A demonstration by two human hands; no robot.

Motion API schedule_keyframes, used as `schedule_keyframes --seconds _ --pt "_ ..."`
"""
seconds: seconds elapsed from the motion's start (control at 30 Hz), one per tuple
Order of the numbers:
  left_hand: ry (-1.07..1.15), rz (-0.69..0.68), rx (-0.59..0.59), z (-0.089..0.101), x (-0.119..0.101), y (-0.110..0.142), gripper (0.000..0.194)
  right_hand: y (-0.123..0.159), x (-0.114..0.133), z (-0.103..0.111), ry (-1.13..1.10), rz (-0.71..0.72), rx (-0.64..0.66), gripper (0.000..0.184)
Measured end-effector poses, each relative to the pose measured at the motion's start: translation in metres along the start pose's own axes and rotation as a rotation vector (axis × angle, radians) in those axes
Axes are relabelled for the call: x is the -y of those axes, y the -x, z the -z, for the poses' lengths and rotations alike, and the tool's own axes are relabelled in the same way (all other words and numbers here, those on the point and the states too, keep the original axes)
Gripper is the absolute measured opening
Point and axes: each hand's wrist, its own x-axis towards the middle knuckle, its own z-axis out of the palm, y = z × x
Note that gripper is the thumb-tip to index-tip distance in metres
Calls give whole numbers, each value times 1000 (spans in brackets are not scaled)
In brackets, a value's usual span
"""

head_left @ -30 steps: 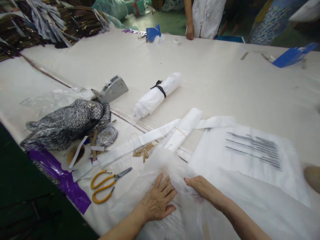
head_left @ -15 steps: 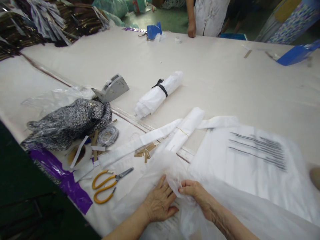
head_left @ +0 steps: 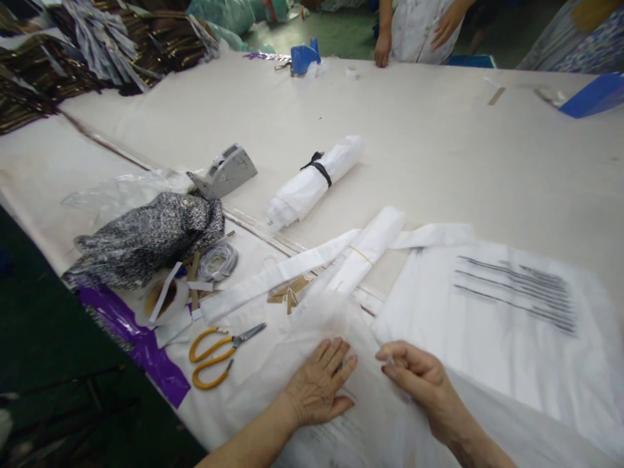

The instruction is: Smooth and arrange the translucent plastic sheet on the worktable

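My left hand (head_left: 322, 383) lies flat, fingers stretched, on a thin clear plastic bag (head_left: 336, 325) at the table's near side. To its right, my right hand (head_left: 422, 383) is closed, thumb and forefinger pinching what looks like the bag's film. The bag spreads under both hands, and faint print shows below my left palm. Yellow-handled scissors (head_left: 214, 354) lie left of my left hand, blades partly apart. Just beyond the hands is a white roll (head_left: 368, 250) with a thin band round it. Right of them lies a stack of white bags (head_left: 487, 312) with dark printed lines.
A white bundle (head_left: 316, 185) tied in black lies mid-table near a grey tape dispenser (head_left: 229, 172). At left are a black-and-white knitted cloth (head_left: 151, 237), a coil of tape (head_left: 218, 262) and purple plastic (head_left: 156, 364). Across the table stands a person (head_left: 424, 32).
My right hand has moved right, away from my left hand, which stays flat on the bag with its fingers a little more spread. The view has shifted slightly. The person opposite has raised one hand.
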Motion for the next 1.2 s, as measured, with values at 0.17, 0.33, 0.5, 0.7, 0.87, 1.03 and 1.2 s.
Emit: schedule_keyframes --seconds 0.17,0.33,0.5,0.7,0.87,1.03,1.2 --pt "-40 0 42 3 2 -2 73 0 20 16 347 225 -216 43" --pt "-22 40 96 0 0 -2 82 -6 28 47 665 401 -511 39" --pt "-4 60 106 0 0 -3 84 -13 49 80 705 377 -757 42" --pt "-14 88 41 3 -4 -6 84 -2 67 63 672 179 -467 51" --pt "-90 74 -204 9 -13 -27 58 -11 59 40 489 173 -322 58" --pt "-98 -69 -408 18 -16 -77 44 -22 49 42 336 189 -298 64" --pt "111 160 -474 13 -13 -126 28 -19 37 47 128 234 -347 60"
